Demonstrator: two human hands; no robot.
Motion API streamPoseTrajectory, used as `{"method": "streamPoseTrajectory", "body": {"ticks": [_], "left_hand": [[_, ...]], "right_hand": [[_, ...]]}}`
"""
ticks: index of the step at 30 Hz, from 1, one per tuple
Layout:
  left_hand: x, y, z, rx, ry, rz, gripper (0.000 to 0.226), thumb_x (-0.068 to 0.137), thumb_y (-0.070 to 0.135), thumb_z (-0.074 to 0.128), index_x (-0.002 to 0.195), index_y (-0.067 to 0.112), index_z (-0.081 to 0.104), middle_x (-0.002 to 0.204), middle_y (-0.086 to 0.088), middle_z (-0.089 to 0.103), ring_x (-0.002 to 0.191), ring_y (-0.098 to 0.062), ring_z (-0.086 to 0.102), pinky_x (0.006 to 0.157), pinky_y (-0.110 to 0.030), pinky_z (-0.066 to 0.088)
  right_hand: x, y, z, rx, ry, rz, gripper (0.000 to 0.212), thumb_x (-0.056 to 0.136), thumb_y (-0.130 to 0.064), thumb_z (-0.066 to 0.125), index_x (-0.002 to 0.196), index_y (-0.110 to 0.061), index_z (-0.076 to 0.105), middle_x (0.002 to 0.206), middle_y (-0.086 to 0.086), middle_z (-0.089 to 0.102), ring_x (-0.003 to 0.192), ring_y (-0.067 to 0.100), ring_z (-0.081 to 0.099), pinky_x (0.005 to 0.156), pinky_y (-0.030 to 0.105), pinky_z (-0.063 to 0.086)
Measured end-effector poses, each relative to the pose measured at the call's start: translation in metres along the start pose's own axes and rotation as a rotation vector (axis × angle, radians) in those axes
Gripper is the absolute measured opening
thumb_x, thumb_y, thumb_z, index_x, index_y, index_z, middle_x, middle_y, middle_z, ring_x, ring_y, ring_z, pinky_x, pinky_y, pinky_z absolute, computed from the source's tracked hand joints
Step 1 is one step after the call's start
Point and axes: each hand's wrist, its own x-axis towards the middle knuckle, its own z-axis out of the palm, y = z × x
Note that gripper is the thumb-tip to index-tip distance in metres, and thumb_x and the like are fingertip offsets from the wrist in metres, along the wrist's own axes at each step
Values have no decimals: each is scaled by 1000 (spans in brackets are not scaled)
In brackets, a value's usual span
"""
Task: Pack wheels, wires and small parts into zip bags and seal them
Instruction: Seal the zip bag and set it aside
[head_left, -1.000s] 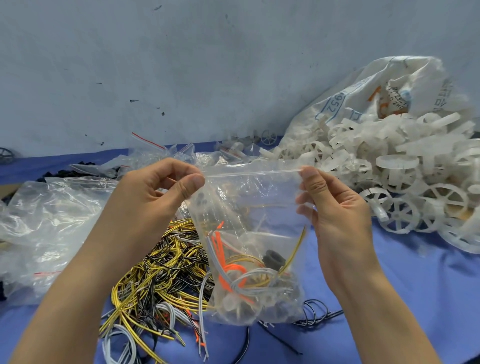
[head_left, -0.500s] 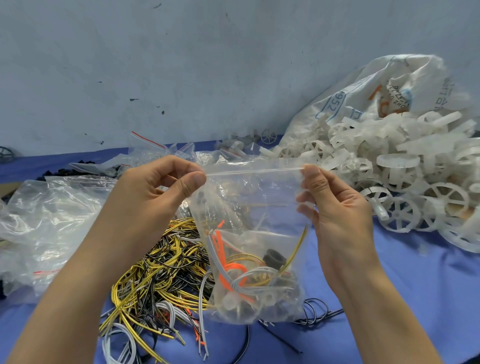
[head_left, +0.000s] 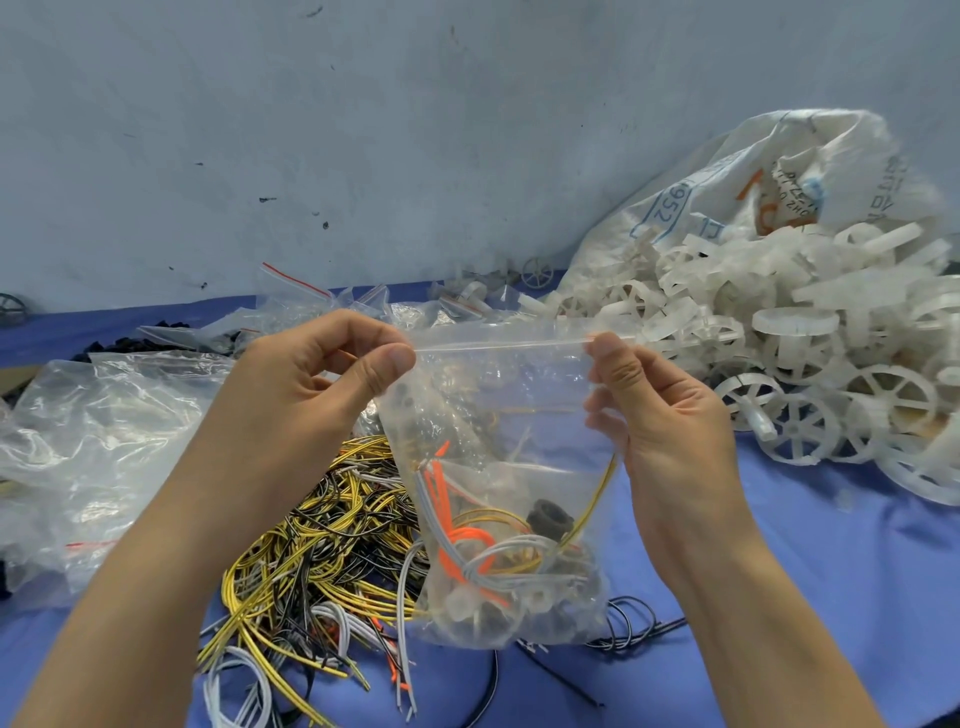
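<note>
Hanging at centre above the wire pile (head_left: 322, 566), the filled zip bag (head_left: 511, 499) is at the sealing step. The left hand (head_left: 311, 395) pinches its top strip at 9 o'clock, the right hand (head_left: 660, 415) at 3 o'clock. Next likely calls for pressing along the strip, corner to corner.

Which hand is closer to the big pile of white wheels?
Right. The right hand pinches the bag's corner next to the wheels; the left hand pinches the far corner, over the wires.
</note>
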Motion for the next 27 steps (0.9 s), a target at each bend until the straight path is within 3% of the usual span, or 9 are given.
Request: {"method": "streamPoseTrajectory", "body": {"ticks": [5, 14, 20, 27], "left_hand": [[0, 0, -1, 12, -4, 5, 21, 78, 52, 60, 89, 36, 69, 86, 16, 70, 76, -5, 65, 69, -29, 54], [0, -1, -2, 6, -6, 8, 19, 80, 49, 61, 89, 35, 70, 85, 14, 71, 77, -6, 65, 67, -32, 56], [0, 1, 0, -10, -7, 9, 19, 81, 47, 62, 90, 34, 70, 86, 14, 71, 78, -8, 66, 69, -34, 57], [-1, 3, 0, -12, -20, 11, 20, 80, 48, 62, 90, 33, 70, 86, 14, 71, 77, -8, 66, 69, -35, 57]], "right_hand": [[-1, 1, 1, -28, 17, -28, 19, 80, -42, 73, 80, -24, 75, 71, -9, 63, 66, 9, 55, 66, 22, 51], [0, 3, 1, -30, 18, -30, 15, 83, -42, 73, 78, -28, 75, 69, -8, 61, 66, 9, 54, 66, 21, 48], [-1, 1, 3, -39, -77, -25, 24, 75, -51, 72, 80, -28, 77, 77, -11, 65, 65, 9, 54, 67, 20, 50], [-1, 1, 1, -51, -65, 8, 18, 77, -43, 76, 73, -26, 76, 68, -7, 59, 64, 7, 51, 71, 26, 49]]}}
